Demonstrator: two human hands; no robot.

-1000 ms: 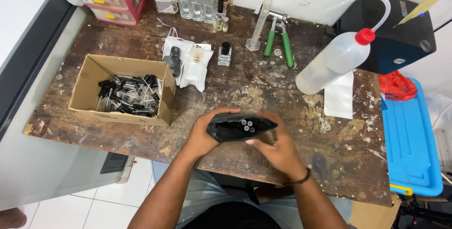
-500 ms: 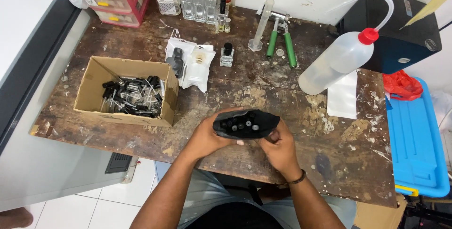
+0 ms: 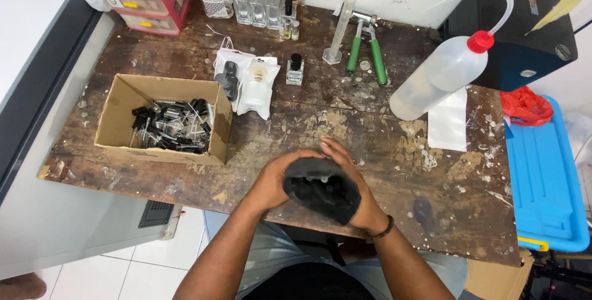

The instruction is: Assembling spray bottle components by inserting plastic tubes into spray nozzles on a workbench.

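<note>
1. Your left hand point(image 3: 271, 183) and right hand point(image 3: 357, 195) are both wrapped around a black pouch point(image 3: 322, 190), low centre of frame, just above the near edge of the wooden counter point(image 3: 296, 133).
2. Both grips are closed on the pouch, left from its left side, right from its right side with fingers over the top.
3. Small pale bits show in the pouch's upper part; can't tell what they are.
4. Left of your hands: cardboard box point(image 3: 123, 112) holding black sprayer caps point(image 3: 169, 126).
5. Upper centre: plastic bags point(image 3: 246, 81), small glass bottle with black cap point(image 3: 295, 69), green-handled crimping tool point(image 3: 367, 53).
6. Right: squeeze wash bottle with red cap point(image 3: 438, 75), blue bin point(image 3: 542, 183) at the frame's right edge.
</note>
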